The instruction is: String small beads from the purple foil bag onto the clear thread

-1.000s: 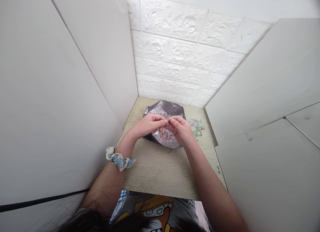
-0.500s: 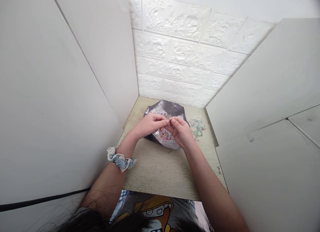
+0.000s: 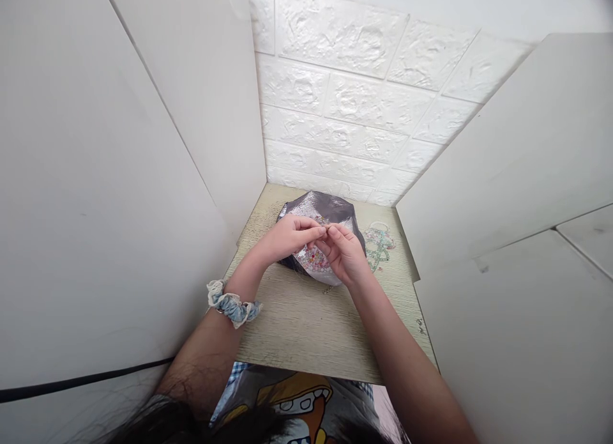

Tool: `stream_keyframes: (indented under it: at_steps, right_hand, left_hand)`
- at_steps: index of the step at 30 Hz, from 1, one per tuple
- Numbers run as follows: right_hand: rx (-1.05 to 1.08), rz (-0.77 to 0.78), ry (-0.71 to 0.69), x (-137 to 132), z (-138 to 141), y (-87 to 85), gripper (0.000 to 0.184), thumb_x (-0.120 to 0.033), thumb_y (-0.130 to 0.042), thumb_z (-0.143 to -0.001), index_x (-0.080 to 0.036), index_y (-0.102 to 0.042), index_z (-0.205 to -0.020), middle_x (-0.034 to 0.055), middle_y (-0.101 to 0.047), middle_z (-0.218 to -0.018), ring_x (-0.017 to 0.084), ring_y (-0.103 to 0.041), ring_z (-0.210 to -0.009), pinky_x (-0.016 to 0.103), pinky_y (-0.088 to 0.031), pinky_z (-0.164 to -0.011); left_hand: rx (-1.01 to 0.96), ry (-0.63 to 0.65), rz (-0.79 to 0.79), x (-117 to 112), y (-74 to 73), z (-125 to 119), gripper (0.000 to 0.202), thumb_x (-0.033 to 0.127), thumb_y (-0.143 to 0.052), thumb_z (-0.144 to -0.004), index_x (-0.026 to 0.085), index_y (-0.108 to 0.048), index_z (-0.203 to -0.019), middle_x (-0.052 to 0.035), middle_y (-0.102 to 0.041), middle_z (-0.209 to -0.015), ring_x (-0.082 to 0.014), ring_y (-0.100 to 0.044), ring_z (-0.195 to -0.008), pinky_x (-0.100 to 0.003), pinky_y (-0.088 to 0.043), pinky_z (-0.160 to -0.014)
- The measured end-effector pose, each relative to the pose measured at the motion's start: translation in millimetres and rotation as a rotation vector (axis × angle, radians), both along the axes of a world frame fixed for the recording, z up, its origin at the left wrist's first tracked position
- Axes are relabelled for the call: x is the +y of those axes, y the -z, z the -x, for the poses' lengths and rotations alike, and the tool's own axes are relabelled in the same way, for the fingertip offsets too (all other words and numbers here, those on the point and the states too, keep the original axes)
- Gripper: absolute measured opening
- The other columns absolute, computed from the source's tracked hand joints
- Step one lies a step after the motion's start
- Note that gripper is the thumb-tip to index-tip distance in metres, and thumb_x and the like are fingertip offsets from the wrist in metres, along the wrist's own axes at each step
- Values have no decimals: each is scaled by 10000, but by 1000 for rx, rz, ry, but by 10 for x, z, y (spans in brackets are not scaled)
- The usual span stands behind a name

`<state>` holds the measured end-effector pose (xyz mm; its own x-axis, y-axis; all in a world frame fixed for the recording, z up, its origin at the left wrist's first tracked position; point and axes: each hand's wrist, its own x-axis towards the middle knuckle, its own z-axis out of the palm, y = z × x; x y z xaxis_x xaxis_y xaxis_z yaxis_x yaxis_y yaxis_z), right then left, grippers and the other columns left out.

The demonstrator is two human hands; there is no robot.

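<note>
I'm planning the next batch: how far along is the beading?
Done: a few beaded strands lie on the table right of the bag. In hand: the left hand and right hand pinch a small piece, too tiny to identify, above the bag. Left: a heap of loose beads in the bag.

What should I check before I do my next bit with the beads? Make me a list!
1. Fingertips of left hand and right hand meet above the silver bag: ok.
2. Something pinched between them: cannot tell, too small.
3. Bag open, coloured beads showing inside: ok.
4. Bag resting on the table: ok.
5. The beaded strands lie right of the bag, apart from both hands: ok.
6. The scrunchie sits on the left wrist, away from the beads: ok.
</note>
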<state>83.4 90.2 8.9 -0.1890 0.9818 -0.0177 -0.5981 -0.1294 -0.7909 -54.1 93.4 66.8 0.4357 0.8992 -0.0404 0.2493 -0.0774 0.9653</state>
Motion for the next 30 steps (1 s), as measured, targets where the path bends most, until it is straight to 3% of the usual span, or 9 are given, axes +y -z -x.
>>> stream_keyframes:
  at_steps: [14, 30]
  right_hand:
    - [42, 12, 12, -9, 19, -10, 97, -237, -657, -645, -181, -601, -701, -22, -623, -687, 74, -583, -685, 187, -513, -683]
    - [145, 33, 13, -7, 45, 16, 73, -200, -655, -643, -171, -617, -698, -16, -637, -724, 72, -587, -701, 175, -515, -692]
  left_hand:
    - [-14, -8, 13, 0, 2, -2, 246, 356, -502, -720, 131, -568, -643, 35, -430, -478, -41, -321, -413, -182, -233, -391]
    - [13, -15, -22, 1, 22, -6, 247, 352, -515, -713, 121, -600, -693, 49, -367, -460, -42, -300, -428, -181, -209, -397]
